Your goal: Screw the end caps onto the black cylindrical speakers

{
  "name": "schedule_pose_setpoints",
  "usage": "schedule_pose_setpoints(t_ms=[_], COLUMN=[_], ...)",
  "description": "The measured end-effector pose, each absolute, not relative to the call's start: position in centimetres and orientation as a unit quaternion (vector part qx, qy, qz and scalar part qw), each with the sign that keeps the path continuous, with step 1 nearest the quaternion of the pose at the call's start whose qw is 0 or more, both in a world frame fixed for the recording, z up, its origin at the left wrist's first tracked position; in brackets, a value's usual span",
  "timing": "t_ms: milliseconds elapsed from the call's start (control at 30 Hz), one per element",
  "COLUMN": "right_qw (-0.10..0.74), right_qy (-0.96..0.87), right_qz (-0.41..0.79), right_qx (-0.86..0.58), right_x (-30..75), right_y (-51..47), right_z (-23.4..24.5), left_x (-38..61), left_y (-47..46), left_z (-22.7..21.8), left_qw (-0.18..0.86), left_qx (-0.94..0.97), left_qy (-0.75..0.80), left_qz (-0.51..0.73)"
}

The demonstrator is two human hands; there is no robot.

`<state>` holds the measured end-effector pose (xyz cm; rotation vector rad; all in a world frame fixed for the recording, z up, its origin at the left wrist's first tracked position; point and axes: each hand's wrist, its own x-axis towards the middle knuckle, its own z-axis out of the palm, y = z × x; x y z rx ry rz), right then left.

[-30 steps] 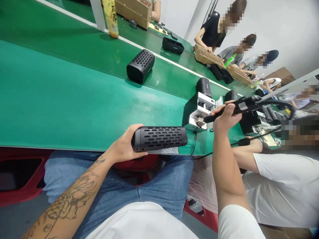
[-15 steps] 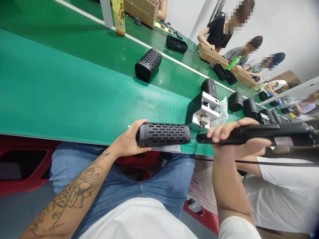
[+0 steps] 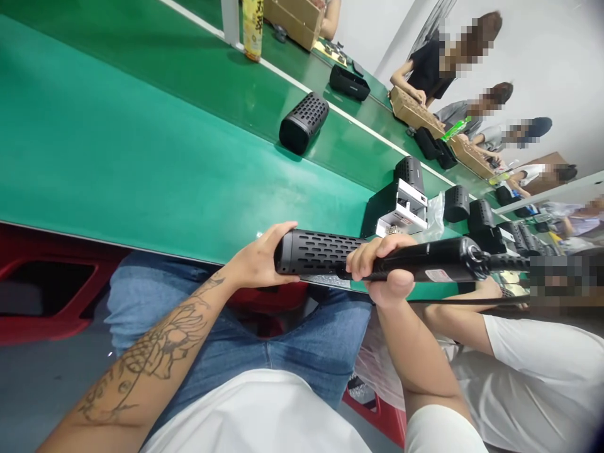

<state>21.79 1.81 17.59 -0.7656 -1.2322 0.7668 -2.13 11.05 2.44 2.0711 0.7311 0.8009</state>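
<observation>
Along the smooth green tabletop's near edge, the left hand (image 3: pixel 257 259) clamps fingers and thumb on the left end of a matte black, rounded, slotted casing (image 3: pixel 321 248). At its right end, the right hand's (image 3: pixel 383 264) fingers wrap a glossy black cylindrical tool (image 3: pixel 436 259); beyond sits a boxy black-and-silver metal machine (image 3: pixel 389 207).

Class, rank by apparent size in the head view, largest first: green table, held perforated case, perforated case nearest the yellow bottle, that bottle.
1. Green table
2. Held case; nearer the camera, so its true size is unsure
3. Farther case
4. Yellow bottle, cut off on top
</observation>
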Motion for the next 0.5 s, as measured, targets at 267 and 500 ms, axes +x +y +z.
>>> schedule_pose_setpoints(t_ms=[267,500], right_qw=[0.609,0.607], right_qy=[-0.603,-0.608], right_qz=[0.418,0.433], right_qx=[-0.302,-0.271], right_x=[22.4,22.7], right_y=[2.2,2.7], right_z=[16.6,16.7], left_x=[-2.2,-2.2], left_y=[11.2,11.2], left_z=[2.9,2.8], left_qw=[0.401,0.399], left_qx=[0.817,0.817], left_qy=[0.284,0.284], left_qz=[0.301,0.303])
